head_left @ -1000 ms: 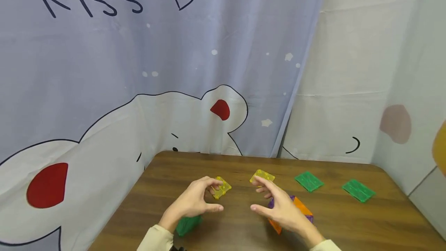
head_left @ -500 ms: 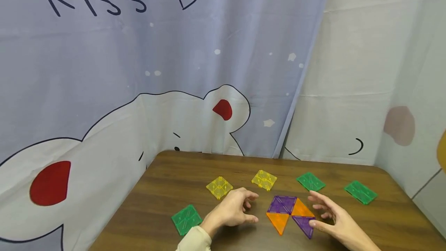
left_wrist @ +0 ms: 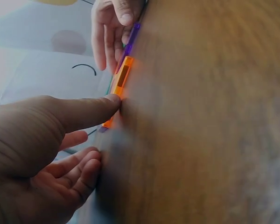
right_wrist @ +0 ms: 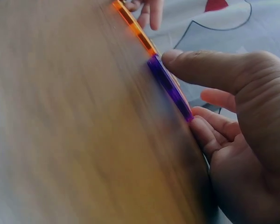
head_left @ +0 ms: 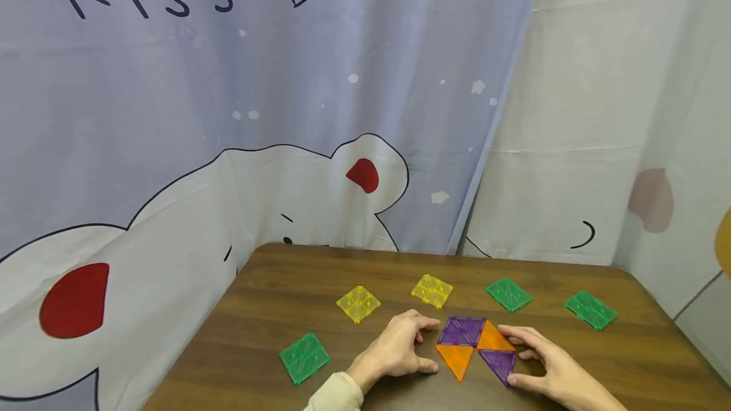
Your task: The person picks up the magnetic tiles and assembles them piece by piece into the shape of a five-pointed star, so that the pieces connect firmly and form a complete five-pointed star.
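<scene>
A joined group of flat orange and purple triangular tiles (head_left: 461, 331) was laid on the brown table (head_left: 285, 278), right of centre in the lower part of the frame, with a gap left between its two lowest tiles. The step in hand was judged to be the placing of both hands about this group before it was handled. For the next move, an even hold at both sides would seem to be called for, so that the seams between tiles were not parted.

The left hand (head_left: 396, 347) was placed just left of the group, its thumb and fingers spread. In the left wrist view the thumb tip was shown at the orange edge; whether contact was made could not be told. The right hand (head_left: 545, 366) was set against the group's right side, fingers and thumb parted, the thumb by the corner of the lower-right purple triangle (head_left: 499, 363). A firm pinch was not shown.

Beyond the group, two yellow squares (head_left: 358, 304) and two green tiles (head_left: 508, 295) were spread out; a third green tile (head_left: 305, 358) was seen at lower left.
</scene>
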`<state>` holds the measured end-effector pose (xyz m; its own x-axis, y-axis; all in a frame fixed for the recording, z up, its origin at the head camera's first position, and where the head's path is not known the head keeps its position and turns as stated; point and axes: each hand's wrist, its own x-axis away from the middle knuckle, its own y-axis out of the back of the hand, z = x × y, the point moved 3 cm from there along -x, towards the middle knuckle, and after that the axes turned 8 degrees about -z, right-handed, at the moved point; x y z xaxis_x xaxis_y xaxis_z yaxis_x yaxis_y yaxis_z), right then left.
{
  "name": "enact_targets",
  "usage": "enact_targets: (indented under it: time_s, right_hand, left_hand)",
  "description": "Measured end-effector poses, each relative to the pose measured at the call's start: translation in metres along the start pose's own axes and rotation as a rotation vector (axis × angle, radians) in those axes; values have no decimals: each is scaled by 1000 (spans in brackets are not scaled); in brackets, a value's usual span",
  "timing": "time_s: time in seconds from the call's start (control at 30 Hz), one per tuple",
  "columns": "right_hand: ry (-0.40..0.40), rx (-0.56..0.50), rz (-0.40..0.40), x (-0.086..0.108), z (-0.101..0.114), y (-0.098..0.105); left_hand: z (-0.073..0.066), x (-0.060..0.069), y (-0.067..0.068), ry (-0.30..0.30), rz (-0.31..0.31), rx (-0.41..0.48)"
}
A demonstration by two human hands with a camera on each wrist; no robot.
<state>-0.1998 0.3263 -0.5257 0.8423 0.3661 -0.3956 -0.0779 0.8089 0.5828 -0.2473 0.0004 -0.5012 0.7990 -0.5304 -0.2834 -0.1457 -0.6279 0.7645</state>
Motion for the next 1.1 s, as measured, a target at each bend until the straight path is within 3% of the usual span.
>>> enact_targets:
  time_s: [0.27,0.5,0.63,0.9,1.1]
  right_hand:
    - [87,-114,54,-4,0,-10]
    - [112,120,-60,-4,2,-11]
    - [107,156,-65,-3,4,-13]
    - [60,58,-82,-3,3,-13]
    - [-8,-190,-79,-5,6,-15]
  left_hand:
    - [0,1,-2,-26,-33,-16]
    - [0,1,-3,-43,-43,-24]
    - [0,1,-5,-15,-44,26]
    - [-2,3,-7,53,-57,103]
    - [-2,2,-4,53,-41,100]
